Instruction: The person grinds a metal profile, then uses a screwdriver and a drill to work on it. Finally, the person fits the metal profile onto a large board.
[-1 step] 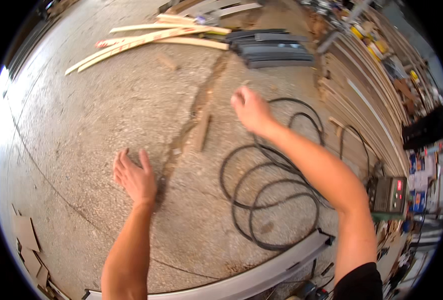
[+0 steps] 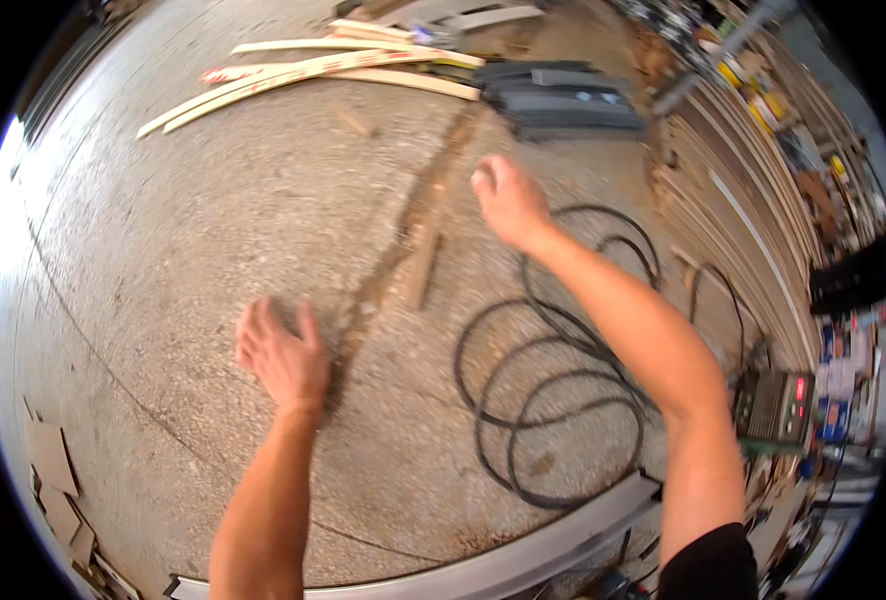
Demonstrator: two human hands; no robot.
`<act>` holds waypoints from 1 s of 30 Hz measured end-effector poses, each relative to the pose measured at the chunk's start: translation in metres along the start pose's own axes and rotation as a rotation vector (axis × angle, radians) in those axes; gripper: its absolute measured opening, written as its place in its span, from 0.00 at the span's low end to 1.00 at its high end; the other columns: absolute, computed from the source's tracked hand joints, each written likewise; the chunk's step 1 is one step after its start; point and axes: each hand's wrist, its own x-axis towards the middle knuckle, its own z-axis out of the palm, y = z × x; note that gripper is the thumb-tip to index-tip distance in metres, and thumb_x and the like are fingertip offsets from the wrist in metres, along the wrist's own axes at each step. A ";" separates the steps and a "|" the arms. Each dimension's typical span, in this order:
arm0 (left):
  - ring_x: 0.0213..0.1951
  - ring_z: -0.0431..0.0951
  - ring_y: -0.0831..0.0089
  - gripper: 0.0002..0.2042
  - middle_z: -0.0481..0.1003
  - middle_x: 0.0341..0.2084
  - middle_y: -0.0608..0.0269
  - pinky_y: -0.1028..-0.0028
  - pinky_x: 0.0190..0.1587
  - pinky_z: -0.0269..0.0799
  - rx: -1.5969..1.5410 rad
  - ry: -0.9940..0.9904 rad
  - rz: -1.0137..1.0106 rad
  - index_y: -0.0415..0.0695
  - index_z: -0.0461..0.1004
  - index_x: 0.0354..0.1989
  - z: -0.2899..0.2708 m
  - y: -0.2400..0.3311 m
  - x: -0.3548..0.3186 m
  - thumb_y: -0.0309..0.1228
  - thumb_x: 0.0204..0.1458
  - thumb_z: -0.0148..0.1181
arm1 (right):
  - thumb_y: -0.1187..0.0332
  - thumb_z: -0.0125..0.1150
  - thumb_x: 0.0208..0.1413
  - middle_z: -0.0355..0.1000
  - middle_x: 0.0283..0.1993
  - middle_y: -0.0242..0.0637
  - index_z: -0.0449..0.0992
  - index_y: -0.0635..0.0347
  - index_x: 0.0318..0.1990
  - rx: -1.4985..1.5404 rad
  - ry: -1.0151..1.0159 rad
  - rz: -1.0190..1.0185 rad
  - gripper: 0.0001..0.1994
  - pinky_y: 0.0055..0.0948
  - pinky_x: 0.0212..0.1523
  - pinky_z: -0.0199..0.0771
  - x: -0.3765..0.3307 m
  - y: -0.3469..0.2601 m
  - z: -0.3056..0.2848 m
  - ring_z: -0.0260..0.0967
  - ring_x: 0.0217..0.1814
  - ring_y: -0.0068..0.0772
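Note:
My left hand [image 2: 281, 352] is held over the bare concrete floor [image 2: 213, 220], with its thumb and fingers apart and nothing in it. My right hand [image 2: 513, 203] reaches farther out, its fingers curled together; whether something small is pinched in them cannot be made out. Below and beside my right forearm lies a loosely coiled black cable [image 2: 478, 400]. A short wooden strip [image 2: 424, 268] rests between the two hands, along a crack in the floor. Neither hand appears to touch any of these things.
Pale wooden slats [image 2: 313, 70] lie crossed at the back, next to a stack of dark grey strips [image 2: 573, 100]. Long boards [image 2: 733, 210] are piled on the right, near a box with a red display [image 2: 775, 408]. A grey metal beam [image 2: 503, 558] crosses the near edge.
The view has shifted a little, so floor things sit slightly farther right. Both hands have moved slightly away from me, keeping much the same finger shapes.

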 end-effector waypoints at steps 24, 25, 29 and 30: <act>0.75 0.57 0.47 0.29 0.65 0.70 0.50 0.49 0.76 0.47 -0.049 -0.047 0.028 0.45 0.71 0.66 -0.008 0.015 0.007 0.48 0.60 0.65 | 0.52 0.59 0.70 0.78 0.36 0.57 0.78 0.72 0.42 0.150 -0.350 0.193 0.23 0.50 0.52 0.78 0.047 -0.107 0.039 0.79 0.43 0.58; 0.75 0.58 0.49 0.29 0.66 0.70 0.52 0.48 0.76 0.47 -0.063 -0.023 0.036 0.45 0.71 0.65 -0.003 0.014 0.006 0.49 0.60 0.65 | 0.52 0.60 0.71 0.77 0.36 0.55 0.76 0.71 0.40 0.328 -0.393 0.305 0.24 0.47 0.54 0.77 0.009 -0.114 -0.007 0.77 0.44 0.54; 0.73 0.64 0.52 0.28 0.71 0.67 0.52 0.50 0.75 0.52 -0.063 0.096 0.053 0.43 0.75 0.63 -0.004 0.003 0.009 0.51 0.64 0.63 | 0.57 0.65 0.71 0.63 0.64 0.41 0.76 0.71 0.60 0.523 -0.141 0.057 0.23 0.34 0.69 0.65 -0.172 -0.098 -0.086 0.65 0.65 0.39; 0.72 0.66 0.51 0.28 0.73 0.66 0.51 0.51 0.74 0.54 -0.066 0.134 0.070 0.42 0.76 0.62 -0.004 -0.002 0.011 0.52 0.65 0.61 | 0.63 0.65 0.71 0.66 0.61 0.34 0.76 0.67 0.63 0.992 -0.124 0.183 0.20 0.27 0.58 0.71 -0.212 -0.107 -0.098 0.67 0.58 0.27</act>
